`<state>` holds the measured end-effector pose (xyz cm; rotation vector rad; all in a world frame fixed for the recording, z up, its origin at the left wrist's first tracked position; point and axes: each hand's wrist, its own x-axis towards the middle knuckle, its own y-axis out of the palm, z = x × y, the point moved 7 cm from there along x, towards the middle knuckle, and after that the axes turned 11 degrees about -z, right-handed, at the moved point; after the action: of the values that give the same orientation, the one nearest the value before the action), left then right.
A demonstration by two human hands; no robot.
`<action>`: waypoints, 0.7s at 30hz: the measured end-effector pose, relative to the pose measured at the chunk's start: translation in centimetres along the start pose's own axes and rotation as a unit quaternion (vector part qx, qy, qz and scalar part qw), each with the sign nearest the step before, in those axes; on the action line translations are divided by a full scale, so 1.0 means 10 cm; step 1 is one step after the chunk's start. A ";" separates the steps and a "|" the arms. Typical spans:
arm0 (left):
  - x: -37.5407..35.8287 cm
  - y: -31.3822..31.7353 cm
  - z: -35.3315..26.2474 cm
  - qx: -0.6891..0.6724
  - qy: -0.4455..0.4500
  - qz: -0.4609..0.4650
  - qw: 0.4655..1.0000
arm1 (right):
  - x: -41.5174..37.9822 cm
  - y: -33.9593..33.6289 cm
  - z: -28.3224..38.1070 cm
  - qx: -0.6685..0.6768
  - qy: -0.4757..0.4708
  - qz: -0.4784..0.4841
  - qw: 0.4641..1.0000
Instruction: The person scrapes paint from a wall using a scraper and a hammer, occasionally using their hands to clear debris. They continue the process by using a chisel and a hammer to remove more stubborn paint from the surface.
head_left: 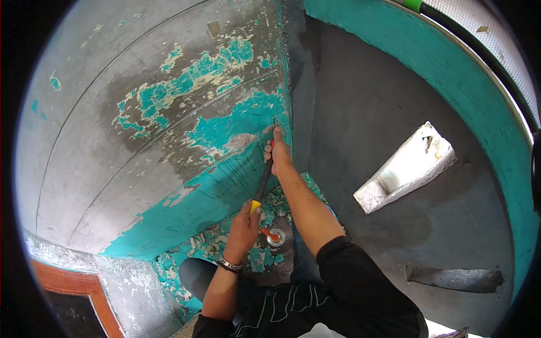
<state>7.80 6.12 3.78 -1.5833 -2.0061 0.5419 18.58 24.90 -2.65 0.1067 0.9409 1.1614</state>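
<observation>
Both of my hands grip a long-handled scraper (263, 183) with a dark shaft, a bit of red near the top and a yellow section low down. My right hand (280, 155) is closed around its upper part, close to the wall. Lower on the handle, at the yellow section, my left hand (243, 228) is wrapped. The scraper's tip points at the curved wall (158, 191), near its corner; my right hand mostly hides the working end. Patches of turquoise paint (239, 124) remain on the wall among bare grey areas.
Peeled paint flakes (197, 248) litter the floor around my legs, beside a small clear container (275, 237) with an orange item at it. On the dark surface at right lies a white, broken-edged trough-like piece (406, 169). A turquoise rim (490, 112) curves behind it.
</observation>
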 end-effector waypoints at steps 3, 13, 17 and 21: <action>0.13 -0.18 0.09 0.043 0.012 0.011 0.999 | -0.02 0.08 -0.07 0.032 -0.002 0.006 0.999; 0.27 -0.08 0.03 0.042 0.034 0.044 0.998 | 0.12 -0.04 -0.03 0.050 0.015 -0.037 0.998; 0.08 -0.01 0.08 0.031 -0.016 0.018 0.999 | 0.12 -0.16 -0.18 0.014 0.022 -0.059 0.998; 0.08 0.03 0.08 0.037 -0.003 0.023 0.999 | 0.15 -0.18 -0.22 0.013 0.041 -0.055 0.998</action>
<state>7.42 6.97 3.10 -1.5873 -1.9361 0.6314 18.53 24.49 -5.77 0.0283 1.0229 1.0584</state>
